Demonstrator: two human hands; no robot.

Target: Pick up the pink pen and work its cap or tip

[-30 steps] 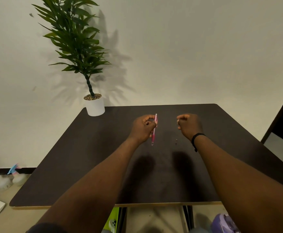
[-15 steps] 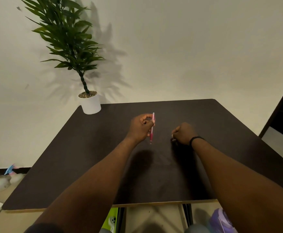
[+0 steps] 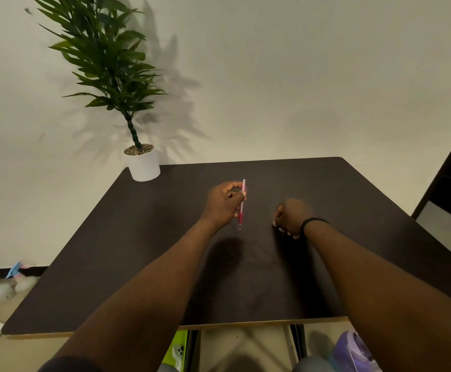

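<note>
Your left hand [image 3: 223, 204] pinched a slim pink plastic pen [image 3: 242, 204], upright.
Your right hand [image 3: 291, 217] rested fisted on the matte dark table [image 3: 138, 251]; contents unclear.

Potted plant [image 3: 141, 165] on worktop [image 3: 117, 251] at far left corner, against wall. Left hand [image 3: 223, 204] over worktop centre, pen [image 3: 241, 208] upright in its grip, tip down just above surface. Right hand [image 3: 290, 217] just right of pen, knuckles up, fingertips down at surface, slightly nearer front edge.
</note>
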